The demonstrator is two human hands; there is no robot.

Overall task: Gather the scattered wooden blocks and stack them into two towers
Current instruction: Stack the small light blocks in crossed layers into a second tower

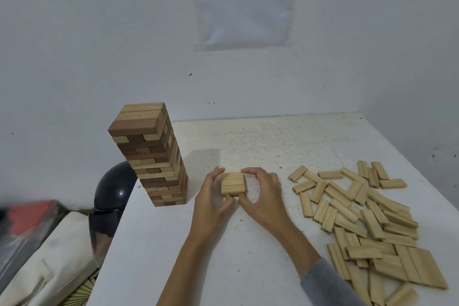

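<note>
A tall tower (151, 154) of light and dark wooden blocks stands near the left edge of the white table (248, 243). Right of it sits a low stack of light blocks (232, 183), two layers high, on the table's middle. My left hand (213, 196) grips the stack's left side with curled fingers and thumb. My right hand (260, 191) grips its right side, fingers over the far corner and thumb at the near edge. A pile of scattered light blocks (367, 218) lies on the table to the right.
A white wall rises behind the table, with a printed sheet (244, 0) in a plastic sleeve. A dark round helmet-like object (115, 187) sits beside the table's left edge, with cloth and a red-topped box (27, 221) lower left.
</note>
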